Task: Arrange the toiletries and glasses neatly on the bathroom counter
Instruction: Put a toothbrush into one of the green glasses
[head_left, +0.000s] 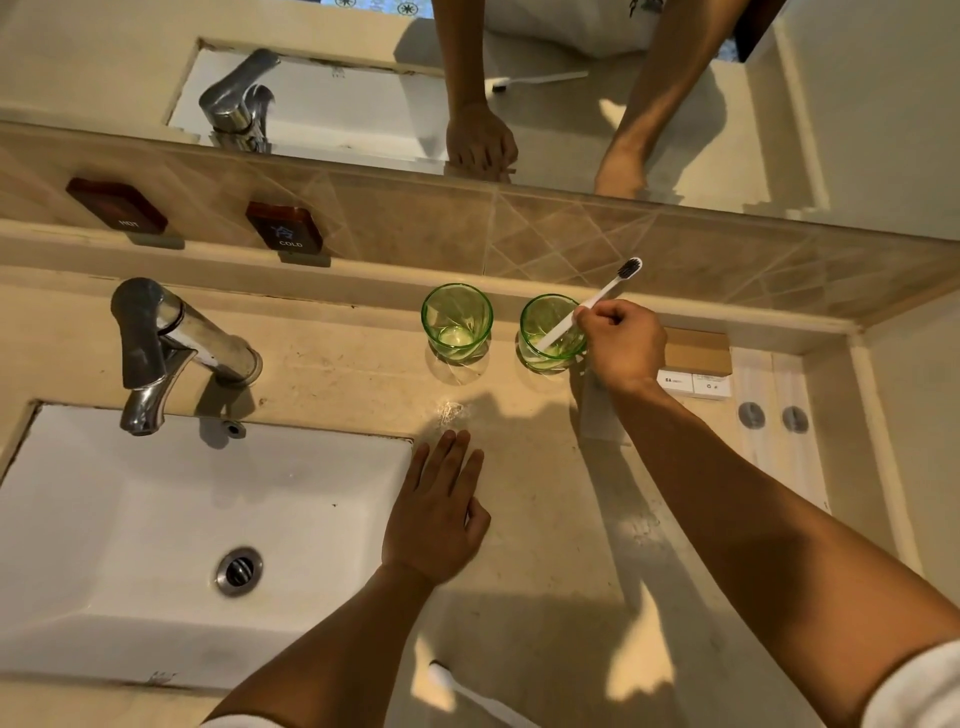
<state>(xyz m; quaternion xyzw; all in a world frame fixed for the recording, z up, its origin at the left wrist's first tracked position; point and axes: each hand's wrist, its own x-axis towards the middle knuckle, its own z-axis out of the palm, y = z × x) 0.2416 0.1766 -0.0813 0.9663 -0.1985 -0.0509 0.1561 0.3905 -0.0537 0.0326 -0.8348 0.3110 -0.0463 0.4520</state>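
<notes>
Two green glasses stand side by side at the back of the beige counter (545, 519): the left glass (457, 323) is empty, and the right glass (549, 332) holds the handle end of a white toothbrush (597, 301) with dark bristles pointing up and right. My right hand (623, 345) grips that toothbrush by its middle, just right of the right glass. My left hand (441, 512) lies flat on the counter with fingers apart, beside the sink's right edge. A second white toothbrush (467, 691) lies on the counter near the front edge, partly behind my left forearm.
A white sink (130, 519) with a chrome tap (166, 348) fills the left. Small boxes (693, 364) sit at the back right behind my right hand, next to a white packet (779, 415). Hot and cold signs (283, 226) line the tiled ledge under the mirror.
</notes>
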